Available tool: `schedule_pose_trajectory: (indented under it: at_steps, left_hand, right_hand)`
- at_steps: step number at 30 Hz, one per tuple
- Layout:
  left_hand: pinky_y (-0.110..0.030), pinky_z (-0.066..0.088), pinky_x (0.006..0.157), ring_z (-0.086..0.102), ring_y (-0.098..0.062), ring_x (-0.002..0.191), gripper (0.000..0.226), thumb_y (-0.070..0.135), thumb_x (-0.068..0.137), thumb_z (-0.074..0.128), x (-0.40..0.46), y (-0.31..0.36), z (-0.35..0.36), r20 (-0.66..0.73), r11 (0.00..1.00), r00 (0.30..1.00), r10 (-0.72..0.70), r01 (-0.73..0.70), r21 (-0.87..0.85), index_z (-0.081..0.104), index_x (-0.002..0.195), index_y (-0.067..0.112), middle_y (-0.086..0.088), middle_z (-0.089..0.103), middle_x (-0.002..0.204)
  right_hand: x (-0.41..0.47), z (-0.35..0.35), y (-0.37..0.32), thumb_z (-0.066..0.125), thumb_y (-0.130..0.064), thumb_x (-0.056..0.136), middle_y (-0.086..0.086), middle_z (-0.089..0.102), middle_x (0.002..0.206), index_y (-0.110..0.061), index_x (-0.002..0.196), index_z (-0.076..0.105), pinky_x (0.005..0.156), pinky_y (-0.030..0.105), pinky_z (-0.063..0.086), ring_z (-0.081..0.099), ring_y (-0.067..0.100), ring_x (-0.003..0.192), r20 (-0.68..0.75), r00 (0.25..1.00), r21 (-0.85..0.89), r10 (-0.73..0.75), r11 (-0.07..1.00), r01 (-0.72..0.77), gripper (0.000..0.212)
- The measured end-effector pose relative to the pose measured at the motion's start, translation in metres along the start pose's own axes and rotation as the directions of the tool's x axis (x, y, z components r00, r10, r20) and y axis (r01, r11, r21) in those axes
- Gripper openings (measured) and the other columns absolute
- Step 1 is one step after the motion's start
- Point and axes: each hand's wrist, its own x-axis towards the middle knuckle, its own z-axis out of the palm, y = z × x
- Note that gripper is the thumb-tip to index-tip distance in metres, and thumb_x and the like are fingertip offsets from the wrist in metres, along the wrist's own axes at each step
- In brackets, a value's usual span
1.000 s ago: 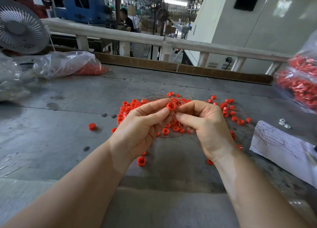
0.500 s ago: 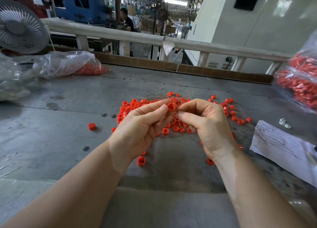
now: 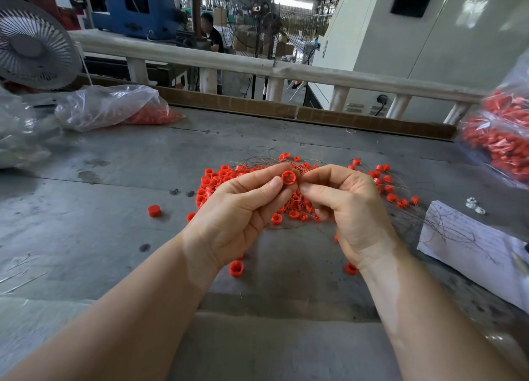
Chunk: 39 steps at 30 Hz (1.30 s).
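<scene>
While the fan [image 3: 31, 45] sits far left with a clear bag [image 3: 114, 105] of red pieces beside it, a stray cap [image 3: 154, 211] lies alone on the grey table [image 3: 86, 237]. Now the left hand [image 3: 237, 208]: thumb and forefinger clamped on a red cap [image 3: 288, 178], held up above the pile of caps [image 3: 217, 177] and its tangled wires. The right hand [image 3: 352, 208] is just beside it, thumb and forefinger pressed together. What they nip is too fine to tell. Further right lie a paper sheet [image 3: 472, 243] and a second bag [image 3: 501, 140].
</scene>
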Motion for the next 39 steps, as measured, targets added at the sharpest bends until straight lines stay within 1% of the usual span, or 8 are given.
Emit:
schedule_pose_trajectory:
  at_steps: [3,8,10,13,19,24,32,39]
  left_hand:
    - [-0.014,0.055,0.064,0.071,-0.011,0.077,0.023,0.002,0.066,0.058,-0.0001,-0.0002,0.0003,0.006,1.0,1.0,0.01,-0.01,0.0,0.078,0.076,0.01,-0.008,0.074,0.084]
    - [-0.014,0.054,0.065,0.071,-0.01,0.079,0.025,0.002,0.066,0.058,-0.0009,-0.0003,0.0003,0.029,1.0,0.999,0.02,-0.02,0.001,0.078,0.078,0.011,-0.008,0.074,0.086]
    - [-0.013,0.054,0.065,0.071,-0.01,0.079,0.026,0.002,0.067,0.058,-0.0014,-0.0005,0.0005,0.045,1.0,0.999,0.025,-0.026,0.003,0.078,0.079,0.012,-0.007,0.074,0.087]
    - [-0.013,0.053,0.065,0.071,-0.009,0.08,0.026,0.002,0.067,0.057,-0.0018,-0.0007,0.0003,0.061,0.999,0.998,0.033,-0.034,0.003,0.078,0.08,0.013,-0.006,0.074,0.086]
    - [-0.012,0.053,0.066,0.071,-0.009,0.08,0.025,0.004,0.07,0.056,-0.002,-0.001,-0.0001,0.098,0.999,0.994,0.041,-0.042,0.013,0.078,0.079,0.013,-0.005,0.074,0.084]
    - [-0.013,0.054,0.064,0.07,-0.009,0.077,0.023,0.004,0.07,0.057,-0.0014,-0.0018,-0.0004,0.096,0.999,0.995,0.03,-0.032,0.02,0.077,0.077,0.01,-0.006,0.074,0.084]
    - [-0.016,0.055,0.06,0.07,-0.012,0.07,0.02,0.002,0.069,0.058,0.0013,-0.0044,-0.0011,-0.004,0.999,0.999,0.032,-0.032,-0.015,0.076,0.075,0.006,-0.009,0.072,0.079]
    - [-0.015,0.055,0.061,0.071,-0.012,0.071,0.019,0.003,0.065,0.06,0.001,-0.0043,0.0009,-0.054,0.999,0.998,0.037,-0.037,-0.005,0.076,0.075,0.006,-0.008,0.073,0.078]
  right_hand:
    - [0.001,-0.0003,0.0006,0.068,-0.017,0.063,-0.008,0.054,0.048,-0.023,0.062,0.072,0.043,0.015,0.033,0.041,0.005,0.044,0.002,1.0,0.01,0.028,1.0,-0.028,0.008]
    - [0.0012,-0.0009,0.0016,0.072,-0.007,0.063,-0.003,0.053,0.051,-0.02,0.062,0.072,0.041,0.016,0.032,0.04,0.007,0.047,0.044,0.996,0.112,0.077,0.99,-0.081,0.013]
    - [0.0007,-0.0007,0.0014,0.07,-0.015,0.058,-0.001,0.052,0.052,-0.019,0.062,0.073,0.041,0.017,0.031,0.04,0.007,0.047,0.061,0.993,0.164,0.101,0.98,-0.11,0.007]
    - [0.0003,-0.0002,0.0004,0.069,-0.019,0.054,-0.003,0.053,0.051,-0.019,0.061,0.072,0.042,0.017,0.032,0.042,0.006,0.046,0.068,0.989,0.194,0.131,0.971,-0.142,0.007]
    - [0.0004,-0.0015,-0.0003,0.069,-0.014,0.053,-0.001,0.055,0.053,-0.017,0.061,0.067,0.04,0.016,0.034,0.046,0.007,0.045,0.084,0.974,0.238,0.209,0.945,-0.224,0.009]
    - [0.0012,-0.0035,0.0001,0.069,-0.013,0.05,-0.001,0.061,0.055,-0.019,0.056,0.068,0.044,0.015,0.043,0.053,0.007,0.045,0.135,0.95,0.268,0.282,0.912,-0.309,0.008]
    - [0.0018,-0.0028,0.0051,0.07,-0.017,0.053,0.0,0.068,0.063,-0.018,0.06,0.072,0.053,0.016,0.048,0.06,0.007,0.055,0.102,0.969,0.195,0.224,0.951,-0.24,0.008]
    - [0.002,-0.0017,0.0057,0.069,-0.022,0.058,-0.003,0.066,0.061,-0.017,0.063,0.072,0.052,0.014,0.044,0.055,0.003,0.054,0.08,0.979,0.155,0.188,0.968,-0.198,0.008]
